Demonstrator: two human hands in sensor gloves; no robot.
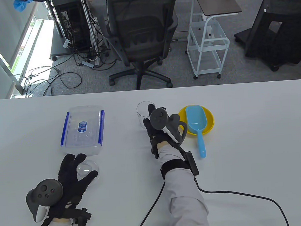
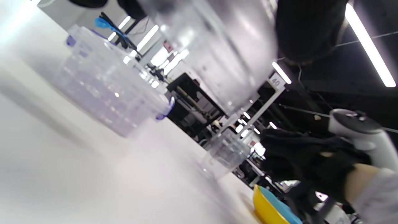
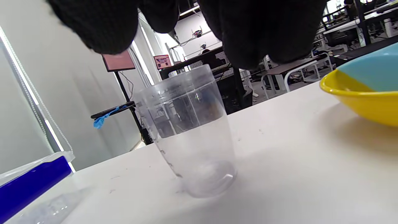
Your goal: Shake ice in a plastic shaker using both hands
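Observation:
The clear plastic shaker cup (image 1: 144,113) stands upright on the white table (image 1: 245,137), lidless, and it looks empty in the right wrist view (image 3: 189,133). My right hand (image 1: 148,116) is right beside it, and its fingers (image 3: 93,28) hang just short of the wall without gripping. The cup shows small in the left wrist view (image 2: 225,154), with the right hand (image 2: 311,155) next to it. My left hand (image 1: 87,165) grips the clear domed shaker lid (image 1: 88,171) between thumb and fingers at the near left. The lid (image 2: 217,46) fills the top of that view.
A clear lidded box with blue clasps (image 1: 82,129) lies left of the cup and behind the left hand. A yellow bowl (image 1: 209,119) holding a blue scoop (image 1: 196,122) sits just right of the right hand. A black cable (image 1: 236,193) trails from the right wrist.

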